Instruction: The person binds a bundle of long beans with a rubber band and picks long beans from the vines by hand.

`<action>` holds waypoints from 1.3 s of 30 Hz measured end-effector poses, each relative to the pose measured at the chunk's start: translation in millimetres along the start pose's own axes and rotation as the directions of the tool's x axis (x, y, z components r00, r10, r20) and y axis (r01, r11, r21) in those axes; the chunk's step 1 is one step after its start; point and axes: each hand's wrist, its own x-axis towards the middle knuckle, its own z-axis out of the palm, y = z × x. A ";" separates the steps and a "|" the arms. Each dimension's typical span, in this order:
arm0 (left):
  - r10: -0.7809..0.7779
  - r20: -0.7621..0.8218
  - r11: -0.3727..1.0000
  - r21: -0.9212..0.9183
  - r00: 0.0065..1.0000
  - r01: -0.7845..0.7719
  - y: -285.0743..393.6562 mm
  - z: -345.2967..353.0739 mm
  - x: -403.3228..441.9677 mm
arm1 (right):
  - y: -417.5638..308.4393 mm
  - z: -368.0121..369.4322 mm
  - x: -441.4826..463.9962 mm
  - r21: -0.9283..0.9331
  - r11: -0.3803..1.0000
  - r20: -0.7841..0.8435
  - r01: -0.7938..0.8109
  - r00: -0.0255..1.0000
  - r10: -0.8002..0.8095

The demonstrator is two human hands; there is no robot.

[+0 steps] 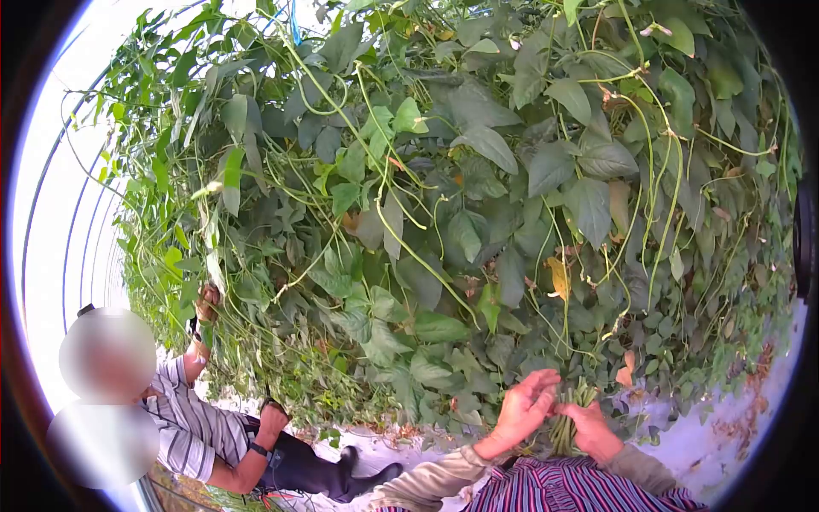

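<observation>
A bundle of long green beans [564, 433] stands roughly upright in front of the striped garment, low in the view. My right hand [590, 429] is closed around its right side, with the thumb near the upper ends of the beans. Just left of the bundle is my left hand [522, 410], raised, its fingers loosely bent and apart, with nothing visible in them. The fingertips are close to the top of the bundle. Leafy vines with long hanging pods [422, 263] rise directly beyond both hands.
At the lower left a person [196, 435] in a striped shirt and dark trousers has one hand [207, 303] raised among the vines and the other [273, 420] near the waist. Pale ground cover [704, 448] with dry leaves lies at the right. Curved frame bars [64, 247] stand at the left.
</observation>
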 end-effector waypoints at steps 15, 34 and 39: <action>0.741 -0.500 0.652 0.372 0.449 -0.661 328.7 -272.3 272.7 | 22.7 28.7 74.1 0.031 0.999 -0.040 -0.041 0.998 0.042; 0.923 -0.286 0.276 0.958 0.256 0.075 398.6 -406.4 454.2 | 27.5 55.5 124.0 0.074 0.997 -0.288 -0.026 0.957 0.046; 0.674 -0.591 0.702 0.699 0.443 -0.134 412.8 -466.6 497.8 | 25.5 66.8 129.4 0.026 0.999 -0.308 -0.024 0.951 0.031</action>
